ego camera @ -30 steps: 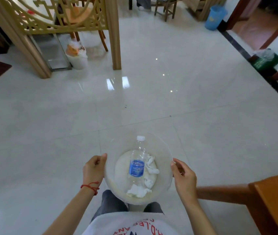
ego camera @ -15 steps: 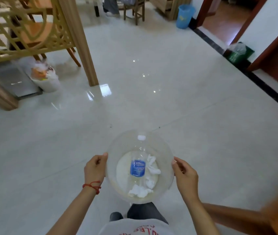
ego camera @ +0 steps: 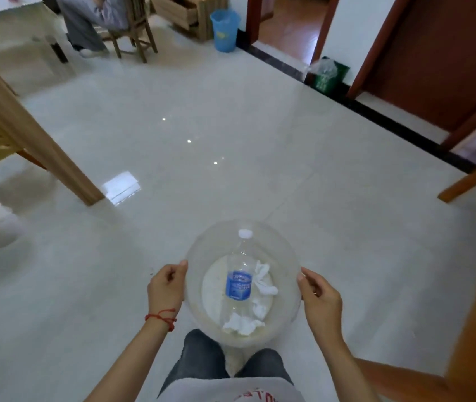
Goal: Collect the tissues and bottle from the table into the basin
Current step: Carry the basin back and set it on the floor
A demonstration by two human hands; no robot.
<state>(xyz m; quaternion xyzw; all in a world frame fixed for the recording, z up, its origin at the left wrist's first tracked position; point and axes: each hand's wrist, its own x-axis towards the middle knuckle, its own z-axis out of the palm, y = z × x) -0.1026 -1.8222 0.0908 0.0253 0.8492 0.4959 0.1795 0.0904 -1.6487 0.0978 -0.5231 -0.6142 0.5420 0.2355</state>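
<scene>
Tissues (ego camera: pixel 242 326): crumpled in the basin's near and right parts, beside the bottle.
Your hands: left hand (ego camera: pixel 166 288) and right hand (ego camera: pixel 319 297) clamp opposite rims of the basin (ego camera: pixel 289 256), equally near.
Bottle (ego camera: pixel 239 281): lies between your hands; long axis runs near-to-far, cap pointing away from you.

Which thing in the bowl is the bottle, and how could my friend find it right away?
Look low in the middle, where the left hand and right hand carry a clear round basin over the pale floor. The bottle lies lengthwise inside it. Unlike the crumpled white tissues beside it, it is see-through, with a blue label and a white cap pointing away.
</scene>
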